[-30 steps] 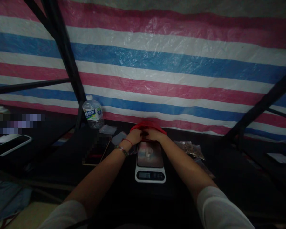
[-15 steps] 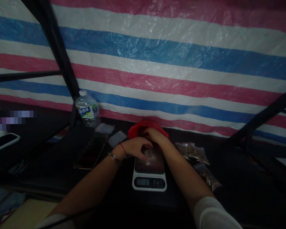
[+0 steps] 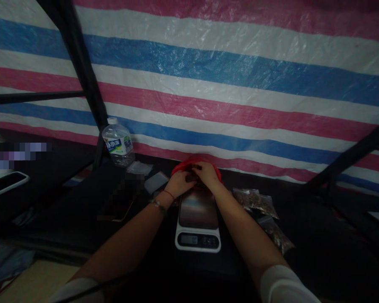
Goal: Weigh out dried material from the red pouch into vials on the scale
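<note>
My left hand (image 3: 179,183) is at the near left rim of a red bag or bowl (image 3: 216,171), its fingers curled over the opening. Beside it, my right hand (image 3: 207,173) reaches in from the right, fingers bent down into the dark contents. Both sets of fingertips are close together, and what they pinch is too dark to make out. Just in front of the red container lies a white kitchen scale (image 3: 198,208) with a dark shiny platform; nothing rests on the platform, and its display is lit.
Several clear zip bags (image 3: 254,200) of brown dried pieces lie to the right, one bag (image 3: 276,235) nearer me. At left are a plastic bottle (image 3: 117,143), flat clear bags (image 3: 156,182) and a phone (image 3: 6,185). A striped tarp (image 3: 227,92) hangs behind, between dark metal posts.
My left hand has moved from over the scale, where something clear hung from its fingers, up to the red container's opening. My right hand stays at the container.
</note>
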The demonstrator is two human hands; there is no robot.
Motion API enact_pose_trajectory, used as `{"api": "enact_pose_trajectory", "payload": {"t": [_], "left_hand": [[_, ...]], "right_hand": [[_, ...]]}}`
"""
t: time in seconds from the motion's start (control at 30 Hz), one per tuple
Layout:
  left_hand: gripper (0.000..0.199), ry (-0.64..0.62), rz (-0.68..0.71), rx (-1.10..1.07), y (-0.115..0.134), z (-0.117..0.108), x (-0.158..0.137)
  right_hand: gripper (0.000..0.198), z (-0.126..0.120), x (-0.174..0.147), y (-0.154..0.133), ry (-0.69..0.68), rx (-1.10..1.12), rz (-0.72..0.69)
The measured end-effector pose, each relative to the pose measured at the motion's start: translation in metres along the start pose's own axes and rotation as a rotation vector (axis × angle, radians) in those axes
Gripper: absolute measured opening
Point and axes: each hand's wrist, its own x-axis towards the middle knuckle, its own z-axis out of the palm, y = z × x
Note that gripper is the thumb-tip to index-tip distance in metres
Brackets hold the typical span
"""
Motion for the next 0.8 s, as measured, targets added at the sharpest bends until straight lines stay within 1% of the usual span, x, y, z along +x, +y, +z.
{"api": "enact_pose_trajectory", "payload": {"t": [0.07, 0.2, 0.33, 0.47, 0.63, 0.73, 0.8], "left_hand": [[0.027, -0.011, -0.006, -0.004, -0.001, 0.001, 0.002], [0.025, 0.032, -0.03, 0.027, -0.002, 0.002, 0.004], [0.026, 0.03, -0.064, 0.051, -0.002, 0.004, 0.005], [0.027, 0.026, -0.108, 0.069, 0.0, 0.004, 0.005], [0.024, 0.006, -0.07, 0.042, -0.001, 0.004, 0.005], [0.028, 0.026, -0.08, 0.067, -0.003, 0.006, 0.004], [0.031, 0.033, -0.073, 0.083, -0.005, 0.007, 0.003]], "right_hand": [[0.026, 0.003, -0.002, -0.003, -0.018, -0.038, -0.031], [0.025, 0.008, -0.003, -0.005, -0.109, -0.093, -0.112], [0.022, 0.006, -0.004, -0.007, -0.18, -0.08, -0.153], [0.025, 0.002, -0.005, -0.009, -0.221, -0.058, -0.192], [0.029, 0.0, -0.003, -0.006, -0.231, -0.03, -0.212], [0.023, -0.002, -0.003, -0.005, -0.2, -0.073, -0.195], [0.02, -0.003, -0.003, -0.004, -0.204, -0.073, -0.193]]}}
